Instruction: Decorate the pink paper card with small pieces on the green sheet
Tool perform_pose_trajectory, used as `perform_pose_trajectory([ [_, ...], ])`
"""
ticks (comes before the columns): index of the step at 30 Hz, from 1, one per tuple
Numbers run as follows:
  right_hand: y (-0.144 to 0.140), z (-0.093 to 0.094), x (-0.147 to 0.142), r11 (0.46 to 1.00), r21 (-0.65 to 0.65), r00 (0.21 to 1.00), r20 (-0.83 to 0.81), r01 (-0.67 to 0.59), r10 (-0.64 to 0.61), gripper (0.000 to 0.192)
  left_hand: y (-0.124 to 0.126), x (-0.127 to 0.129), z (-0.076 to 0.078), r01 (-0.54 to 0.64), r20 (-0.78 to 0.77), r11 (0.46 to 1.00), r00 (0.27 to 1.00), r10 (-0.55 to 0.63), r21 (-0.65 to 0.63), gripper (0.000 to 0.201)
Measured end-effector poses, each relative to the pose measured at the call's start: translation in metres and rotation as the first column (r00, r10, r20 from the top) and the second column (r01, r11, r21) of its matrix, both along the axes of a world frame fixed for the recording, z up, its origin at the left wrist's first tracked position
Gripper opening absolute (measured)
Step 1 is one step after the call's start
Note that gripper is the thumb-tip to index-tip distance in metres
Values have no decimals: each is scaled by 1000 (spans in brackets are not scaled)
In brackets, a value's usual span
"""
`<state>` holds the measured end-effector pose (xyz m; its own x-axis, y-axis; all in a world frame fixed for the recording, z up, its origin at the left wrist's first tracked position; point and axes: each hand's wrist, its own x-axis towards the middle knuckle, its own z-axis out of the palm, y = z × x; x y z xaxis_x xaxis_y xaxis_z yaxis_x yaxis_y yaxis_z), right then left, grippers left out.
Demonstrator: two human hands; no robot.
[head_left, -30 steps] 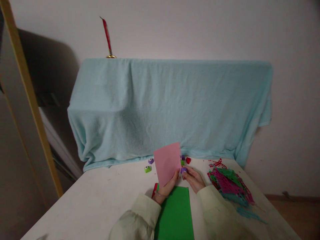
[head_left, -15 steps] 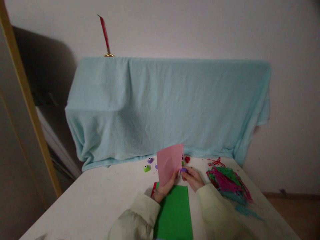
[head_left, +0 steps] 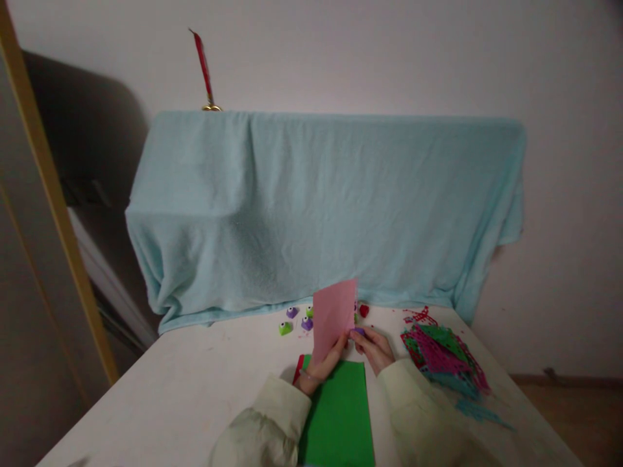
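Now the right hand has its fingertips closed around a small purple piece at the lower right edge of a pink sheet, below the frame's centre; the left hand pinches that sheet low down. Since a second ago the sheet has swung rightward, uncovering a purple eyed figure, so edge and piece seem lined up. Green sheets lie at bottom centre.
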<state>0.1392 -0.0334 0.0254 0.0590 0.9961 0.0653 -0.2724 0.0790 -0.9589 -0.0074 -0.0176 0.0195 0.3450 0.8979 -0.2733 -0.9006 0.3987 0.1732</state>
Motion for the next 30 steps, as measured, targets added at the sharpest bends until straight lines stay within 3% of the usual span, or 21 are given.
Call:
perform_pose_trajectory([
  [5,4,-4,-1,1000,13,997,-79,-8,9,30,2,0,2,-30,-69,998,997,26,-55,51],
  [9,5,-6,4,1000,-17,978,-206,24,-27,35,2,0,4,-71,-110,997,992,66,-37,51],
  [14,4,-3,5,999,-38,971,-240,6,-15,35,-3,-5,-3,-112,-180,994,977,113,18,53],
  [21,3,-4,1,998,-31,974,-223,-45,37,34,-1,-8,-21,-244,-431,955,854,293,167,55],
  [26,5,-9,3,999,-40,972,-233,-26,16,36,-5,-7,-11,-213,-468,958,838,281,194,47],
  [30,4,-6,4,999,-33,971,-239,-34,25,34,-8,-6,-1,-230,-397,951,869,296,205,47],
])
